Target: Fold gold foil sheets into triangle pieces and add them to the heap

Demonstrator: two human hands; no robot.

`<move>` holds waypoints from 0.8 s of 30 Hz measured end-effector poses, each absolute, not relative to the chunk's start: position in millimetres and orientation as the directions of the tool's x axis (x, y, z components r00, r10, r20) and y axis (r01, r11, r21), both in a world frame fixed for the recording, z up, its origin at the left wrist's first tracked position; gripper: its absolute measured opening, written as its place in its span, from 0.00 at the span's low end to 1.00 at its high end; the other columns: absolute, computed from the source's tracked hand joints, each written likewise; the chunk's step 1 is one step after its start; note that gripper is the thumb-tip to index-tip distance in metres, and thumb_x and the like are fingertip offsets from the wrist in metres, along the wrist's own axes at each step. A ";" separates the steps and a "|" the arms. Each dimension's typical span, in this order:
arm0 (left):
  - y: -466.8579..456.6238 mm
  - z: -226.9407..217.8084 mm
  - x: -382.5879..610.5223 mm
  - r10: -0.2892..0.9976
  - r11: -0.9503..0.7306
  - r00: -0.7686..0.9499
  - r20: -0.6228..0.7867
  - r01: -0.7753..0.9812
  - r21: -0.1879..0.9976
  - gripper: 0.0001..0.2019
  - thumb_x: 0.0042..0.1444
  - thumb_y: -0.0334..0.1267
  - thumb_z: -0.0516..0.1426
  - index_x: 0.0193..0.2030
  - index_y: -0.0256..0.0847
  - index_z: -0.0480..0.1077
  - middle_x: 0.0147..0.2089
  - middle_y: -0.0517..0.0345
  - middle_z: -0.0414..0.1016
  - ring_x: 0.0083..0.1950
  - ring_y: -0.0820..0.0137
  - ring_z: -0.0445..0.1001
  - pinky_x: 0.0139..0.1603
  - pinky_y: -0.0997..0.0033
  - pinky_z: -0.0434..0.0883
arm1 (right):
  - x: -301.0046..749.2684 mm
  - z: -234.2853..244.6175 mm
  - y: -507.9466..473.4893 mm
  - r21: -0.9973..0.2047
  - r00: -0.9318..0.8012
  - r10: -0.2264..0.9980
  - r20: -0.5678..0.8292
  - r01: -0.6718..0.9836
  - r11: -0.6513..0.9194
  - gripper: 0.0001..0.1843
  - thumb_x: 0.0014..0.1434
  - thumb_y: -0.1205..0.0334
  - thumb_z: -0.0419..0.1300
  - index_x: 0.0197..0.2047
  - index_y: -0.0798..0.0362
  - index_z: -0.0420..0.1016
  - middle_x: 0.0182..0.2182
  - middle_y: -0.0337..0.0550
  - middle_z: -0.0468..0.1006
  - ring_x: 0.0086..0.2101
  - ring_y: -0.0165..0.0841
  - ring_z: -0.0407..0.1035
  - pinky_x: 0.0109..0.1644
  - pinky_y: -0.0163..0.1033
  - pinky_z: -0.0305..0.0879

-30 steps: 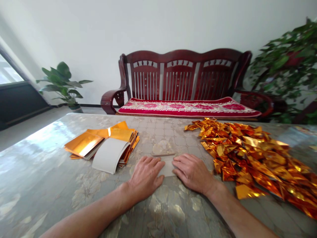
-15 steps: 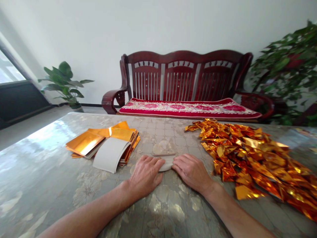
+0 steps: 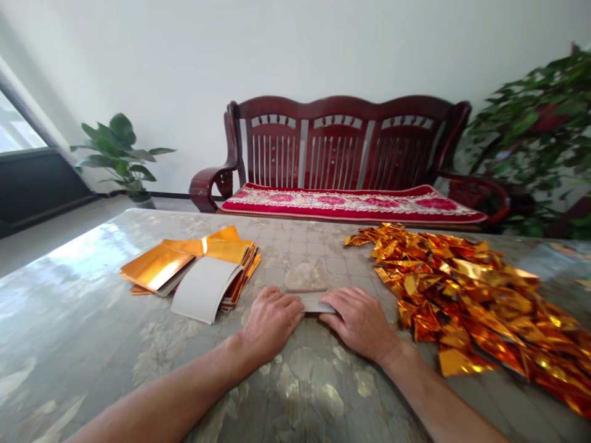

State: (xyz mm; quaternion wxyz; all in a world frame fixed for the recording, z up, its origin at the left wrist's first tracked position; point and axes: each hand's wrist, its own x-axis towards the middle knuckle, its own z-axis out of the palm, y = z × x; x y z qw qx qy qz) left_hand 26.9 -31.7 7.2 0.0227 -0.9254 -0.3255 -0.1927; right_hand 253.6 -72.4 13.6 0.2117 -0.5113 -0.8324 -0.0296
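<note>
Between my hands lies a folded strip of paper (image 3: 314,306), its grey-white side showing, flat against the table. My left hand (image 3: 273,317) presses on the strip's left end with its fingers closed together. At the right end my right hand (image 3: 356,320) pinches it, thumb below and fingers on top. The fingertips partly cover both ends. Just beyond the strip a thin brownish stick (image 3: 305,290) lies crosswise. To the left sits a loose stack of gold foil paper (image 3: 159,266), with a curled sheet, grey side up (image 3: 203,288), leaning on it.
A large heap of folded gold foil pieces (image 3: 443,277) spreads over the right of the patterned table (image 3: 318,394). Clear plastic (image 3: 554,258) lies at the far right. A wooden bench (image 3: 339,144) stands behind the table, with potted plants (image 3: 122,154) on either side.
The paper between my hands has gone from a curved, wider shape to a flatter, narrower strip. My left hand has shifted slightly left; the stacks and heap stay put.
</note>
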 end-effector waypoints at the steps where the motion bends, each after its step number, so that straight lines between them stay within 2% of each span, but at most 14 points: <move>1: -31.4 7.6 26.6 0.593 -0.789 0.712 0.376 0.608 0.091 0.12 0.69 0.38 0.50 0.38 0.43 0.74 0.37 0.59 0.80 0.40 0.67 0.76 0.50 0.60 0.64 | 254.4 11.9 -71.5 -0.172 -0.391 0.832 0.393 0.858 0.485 0.09 0.66 0.56 0.58 0.43 0.50 0.76 0.38 0.43 0.81 0.42 0.38 0.72 0.49 0.43 0.60; 5: -32.9 13.3 26.5 0.606 -0.781 0.706 0.366 0.617 0.102 0.14 0.69 0.38 0.49 0.37 0.43 0.74 0.35 0.59 0.80 0.37 0.67 0.75 0.47 0.61 0.63 | 256.1 8.0 -68.5 -0.211 -0.381 0.820 0.428 0.840 0.500 0.12 0.70 0.59 0.52 0.41 0.50 0.76 0.37 0.42 0.81 0.40 0.35 0.72 0.48 0.41 0.61; 11: -32.3 16.5 27.4 0.614 -0.774 0.707 0.351 0.626 0.093 0.17 0.70 0.39 0.48 0.36 0.42 0.75 0.35 0.57 0.79 0.37 0.67 0.73 0.46 0.63 0.62 | 255.9 9.2 -66.4 -0.260 -0.353 0.823 0.445 0.828 0.496 0.11 0.68 0.57 0.55 0.42 0.49 0.77 0.37 0.42 0.82 0.39 0.35 0.73 0.46 0.41 0.62; 17: -32.8 14.9 27.7 0.611 -0.776 0.705 0.359 0.624 0.094 0.17 0.70 0.40 0.48 0.36 0.42 0.75 0.35 0.57 0.79 0.37 0.67 0.73 0.46 0.63 0.62 | 259.4 4.6 -61.0 -0.290 -0.370 0.809 0.457 0.798 0.529 0.13 0.69 0.60 0.52 0.39 0.49 0.79 0.37 0.42 0.82 0.40 0.34 0.74 0.47 0.41 0.64; 24: -31.6 16.1 26.1 0.658 -0.739 0.680 0.324 0.666 0.103 0.17 0.71 0.38 0.46 0.35 0.42 0.73 0.35 0.58 0.79 0.39 0.67 0.74 0.46 0.64 0.62 | 260.7 0.4 -55.9 -0.302 -0.331 0.821 0.464 0.813 0.498 0.10 0.67 0.61 0.56 0.38 0.49 0.79 0.35 0.41 0.82 0.38 0.34 0.74 0.46 0.39 0.65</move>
